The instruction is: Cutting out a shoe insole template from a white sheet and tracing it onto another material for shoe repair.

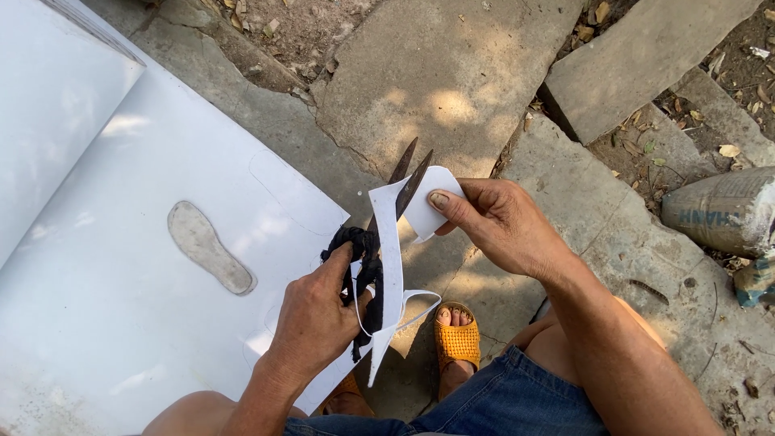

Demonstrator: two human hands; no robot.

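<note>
A: What does the left hand (311,319) grip?
B: Scissors (379,234) with black-wrapped handles, blades open, far of it.
A: And the right hand (492,222)?
B: It pinches the white cutout (432,202) at centre, beside the white sheet (121,266).

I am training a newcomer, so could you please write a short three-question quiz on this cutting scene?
1. Which hand works the scissors?
2. True or false: the right hand pinches the white cutout at the blades.
3. What lies cut out of the white sheet on the ground? A) a circle B) a sole-shaped hole C) a star

Key:
1. The left hand, gripping the black-wrapped handles.
2. True.
3. B.
</note>
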